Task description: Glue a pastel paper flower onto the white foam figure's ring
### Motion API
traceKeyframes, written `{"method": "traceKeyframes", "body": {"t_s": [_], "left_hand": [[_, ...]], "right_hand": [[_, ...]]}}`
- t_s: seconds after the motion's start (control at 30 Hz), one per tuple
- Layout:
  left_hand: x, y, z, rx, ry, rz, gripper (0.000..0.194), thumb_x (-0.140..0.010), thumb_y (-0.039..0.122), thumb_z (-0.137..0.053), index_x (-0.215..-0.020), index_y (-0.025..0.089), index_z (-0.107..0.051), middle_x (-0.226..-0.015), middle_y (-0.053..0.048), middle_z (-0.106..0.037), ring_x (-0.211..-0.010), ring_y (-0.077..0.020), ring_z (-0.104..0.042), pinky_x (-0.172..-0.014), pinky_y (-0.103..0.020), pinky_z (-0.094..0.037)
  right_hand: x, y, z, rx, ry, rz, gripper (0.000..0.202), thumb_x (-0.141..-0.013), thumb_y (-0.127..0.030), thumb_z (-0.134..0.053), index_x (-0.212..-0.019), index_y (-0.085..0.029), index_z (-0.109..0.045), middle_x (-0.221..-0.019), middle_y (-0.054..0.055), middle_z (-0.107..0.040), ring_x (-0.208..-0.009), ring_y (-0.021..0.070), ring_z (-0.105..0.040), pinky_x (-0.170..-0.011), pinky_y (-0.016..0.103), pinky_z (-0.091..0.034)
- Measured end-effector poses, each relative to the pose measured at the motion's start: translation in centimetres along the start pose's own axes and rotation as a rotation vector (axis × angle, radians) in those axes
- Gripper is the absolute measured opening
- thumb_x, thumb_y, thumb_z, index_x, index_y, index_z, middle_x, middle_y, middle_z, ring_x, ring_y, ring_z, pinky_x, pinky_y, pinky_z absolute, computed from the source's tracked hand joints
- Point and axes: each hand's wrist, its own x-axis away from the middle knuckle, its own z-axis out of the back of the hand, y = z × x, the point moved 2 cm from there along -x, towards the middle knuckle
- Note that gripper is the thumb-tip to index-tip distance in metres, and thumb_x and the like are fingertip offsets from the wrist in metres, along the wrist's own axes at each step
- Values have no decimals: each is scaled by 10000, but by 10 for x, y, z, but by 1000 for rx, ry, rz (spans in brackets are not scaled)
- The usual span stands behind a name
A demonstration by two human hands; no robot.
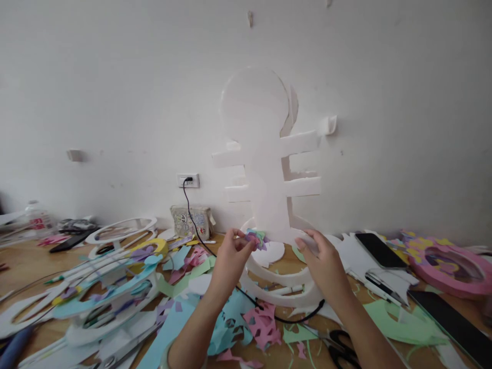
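A tall white cut-out figure [265, 169], with a round top, two pairs of side bars and a ring-shaped lower part, is held upright in front of me. My left hand [232, 259] pinches a small multicoloured paper flower [258, 239] in pink, purple and green against the figure's lower left. On the other side, my right hand [323, 256] grips the figure's lower right edge between thumb and fingers. Below my hands, the white ring [282, 300] stands over paper scraps, with a black cable [298, 321] passing by it.
Black-handled scissors [340, 346] lie by my right forearm. Phones [380, 250] and a pink decorated ring [449, 266] are on the right. White and blue cut-outs [111, 302] pile up at left. A pouch [191, 221] leans near the wall socket [188, 180].
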Motion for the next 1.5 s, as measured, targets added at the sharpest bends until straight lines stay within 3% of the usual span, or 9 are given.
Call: {"method": "traceKeyframes", "body": {"t_s": [0.5, 0.77, 0.9, 1.17, 1.37, 1.5], "left_hand": [[3, 5, 2, 6, -9, 3, 298, -703, 371, -650, -842, 247, -418, -580, 51, -669, -502, -161, -568, -510, -243, -339], [1, 8, 12, -145, 47, -53, 325, -701, 427, -646, -903, 217, -502, -649, 45, -568, -569, -169, -514, -560, -271, -393], [0, 8, 15, -251, 137, -87, 348, -650, 456, -684, -879, 207, -603, -857, -27, -625, -746, -219, -577, -699, -326, -461], [-3, 3, 13, -222, 105, -6, 341, -643, 423, -717, -922, 230, -692, -1067, -87, -704, -1088, -335, -590, -924, -415, -409], [-2, 6, 11, -222, 88, 23, 292, -655, 401, -702, -879, 213, -700, -1041, -99, -716, -1084, -352, -600, -890, -416, -419], [-3, 4, 11, -221, 76, 12, 264, -656, 408, -692, -832, 211, -691, -917, -74, -730, -942, -320, -644, -746, -347, -463]], "right_hand": [[0, 1, 0, 10, 11, 24, 330, -789, -495, -510, -892, -208, -636, -943, 118, -714, -926, 301, -641, -863, 451, -478], [0, 0, -1, -4, 11, -20, 338, -774, -486, -509, -896, -199, -638, -946, 119, -716, -925, 302, -643, -872, 455, -478], [0, -1, -1, 0, 24, -14, 330, -768, -493, -513, -880, -210, -640, -941, 114, -720, -923, 303, -647, -862, 449, -483], [-1, 0, 0, -10, 27, -17, 332, -760, -499, -518, -874, -214, -644, -942, 112, -722, -922, 304, -650, -868, 464, -486], [0, 2, -1, -9, 18, -15, 355, -776, -505, -517, -895, -194, -639, -953, 130, -714, -933, 312, -642, -870, 470, -475], [0, 2, -1, -11, 5, -7, 345, -784, -502, -514, -892, -197, -636, -944, 125, -710, -929, 308, -636, -877, 471, -470]]}}
